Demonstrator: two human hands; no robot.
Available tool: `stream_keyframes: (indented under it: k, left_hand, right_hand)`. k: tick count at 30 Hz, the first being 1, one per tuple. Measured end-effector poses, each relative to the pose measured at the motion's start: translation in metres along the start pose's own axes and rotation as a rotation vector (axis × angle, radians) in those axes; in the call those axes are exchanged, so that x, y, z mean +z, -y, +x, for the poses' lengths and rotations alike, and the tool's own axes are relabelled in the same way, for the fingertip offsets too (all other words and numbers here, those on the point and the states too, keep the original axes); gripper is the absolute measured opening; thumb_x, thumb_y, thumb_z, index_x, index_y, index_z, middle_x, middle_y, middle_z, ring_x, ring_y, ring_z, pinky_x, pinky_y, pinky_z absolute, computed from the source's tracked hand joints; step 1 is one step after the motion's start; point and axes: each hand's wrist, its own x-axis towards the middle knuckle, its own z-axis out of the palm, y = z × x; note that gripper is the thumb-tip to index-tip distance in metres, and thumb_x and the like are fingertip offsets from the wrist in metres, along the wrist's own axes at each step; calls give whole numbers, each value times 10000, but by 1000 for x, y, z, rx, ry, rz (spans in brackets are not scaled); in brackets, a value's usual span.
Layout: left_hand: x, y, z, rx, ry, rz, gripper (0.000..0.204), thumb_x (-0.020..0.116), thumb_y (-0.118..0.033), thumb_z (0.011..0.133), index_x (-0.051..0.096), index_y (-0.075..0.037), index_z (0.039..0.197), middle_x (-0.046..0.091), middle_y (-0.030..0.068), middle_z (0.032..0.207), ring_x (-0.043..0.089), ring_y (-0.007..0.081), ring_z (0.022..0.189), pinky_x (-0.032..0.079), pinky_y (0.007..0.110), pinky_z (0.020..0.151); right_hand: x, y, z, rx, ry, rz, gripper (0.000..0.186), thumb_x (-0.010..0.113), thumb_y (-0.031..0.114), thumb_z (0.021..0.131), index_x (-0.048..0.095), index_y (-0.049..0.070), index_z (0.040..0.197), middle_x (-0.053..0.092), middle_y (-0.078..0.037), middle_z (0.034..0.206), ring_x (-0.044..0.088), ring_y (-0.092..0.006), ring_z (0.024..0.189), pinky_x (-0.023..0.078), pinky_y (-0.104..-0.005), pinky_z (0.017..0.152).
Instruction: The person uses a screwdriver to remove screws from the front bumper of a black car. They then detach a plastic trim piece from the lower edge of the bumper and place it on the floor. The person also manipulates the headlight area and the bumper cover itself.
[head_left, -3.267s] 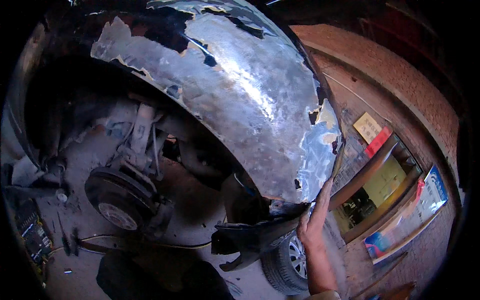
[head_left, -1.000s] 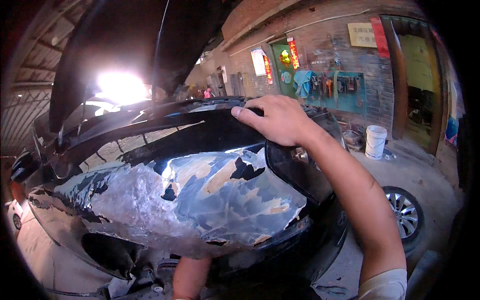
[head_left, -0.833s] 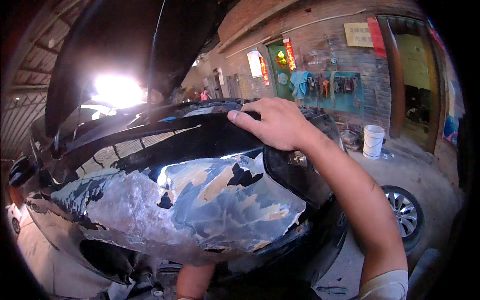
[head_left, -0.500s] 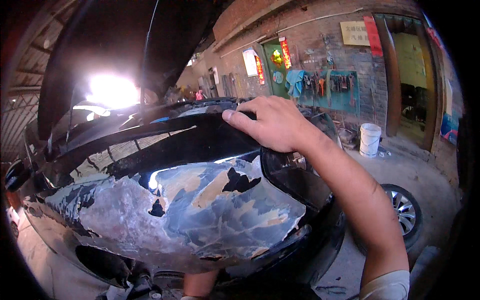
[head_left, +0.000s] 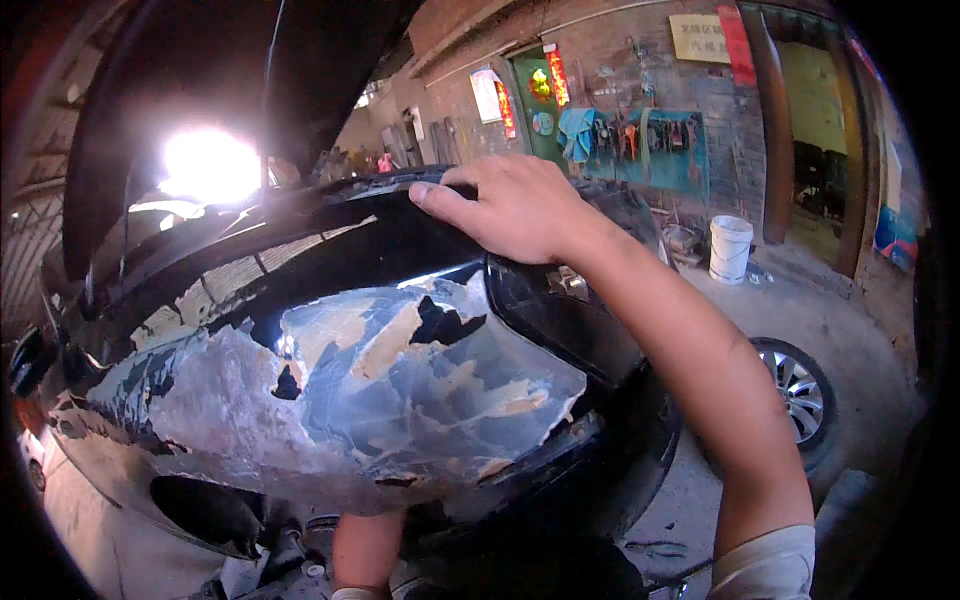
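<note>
A black car fender (head_left: 330, 250) fills the middle of the view, its lower part scraped to grey and tan filler with ragged black patches. My right hand (head_left: 510, 205) grips its top edge beside the headlight (head_left: 560, 300), thumb lying along the near side and fingers curled over the far side, their tips hidden. My left forearm (head_left: 366, 550) rises from the lower edge and passes behind the fender's bottom rim, so that my left hand is out of sight. Below, the wheel arch shows dark mechanical parts (head_left: 315, 572).
Above stands the raised hood (head_left: 190, 70), with a bright light beneath. A loose wheel (head_left: 800, 395) is on the floor at right, and a white bucket (head_left: 731, 250) stands by the brick wall. Tools hang on a teal board (head_left: 650, 150) near a blue cloth (head_left: 576, 133).
The whole view has shifted, so the car and wall sit further up and left in it. My right hand keeps its hold on the fender edge; my left forearm remains under the rim.
</note>
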Motion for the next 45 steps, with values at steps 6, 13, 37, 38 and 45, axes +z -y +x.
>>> stream_keyframes:
  k: [6,13,37,38,45]
  left_hand:
    - [-18,-45,-78,34,-192,823,377,615,-206,911,564,-49,1250,629,109,1176,575,233,1082,457,364,942]
    - [19,-106,-180,-198,592,1280,410,617,-176,917,549,-41,1298,607,155,1240,590,274,1088,454,366,942]
    - [260,-153,-36,1034,-21,2175,382,399,-300,965,600,20,1019,623,219,1040,583,363,1005,430,455,930]
    - [260,-152,-36,1032,-18,2187,384,398,-299,966,600,21,1029,622,221,1045,583,364,1009,430,456,930]
    - [257,-152,-35,1065,-12,2146,387,403,-300,974,586,3,1129,616,222,1074,566,389,1025,430,457,911]
  right_hand:
    - [-7,6,-1,12,62,-2,638,326,592,921,700,107,1096,655,-213,1082,618,-353,1035,476,-437,918]
    - [-8,5,-6,9,47,27,665,320,595,924,682,70,1114,656,-213,1081,623,-342,1036,480,-441,915]
    - [4,-3,-14,16,-93,104,444,342,357,967,669,71,1059,662,-173,1055,626,-362,963,484,-459,867]
    - [5,-4,-14,2,-104,106,444,338,350,966,669,67,1056,662,-174,1052,627,-363,959,484,-459,867]
    - [24,-15,-30,-189,-443,97,427,423,369,946,649,43,1106,653,-174,1087,600,-341,1050,423,-443,967]
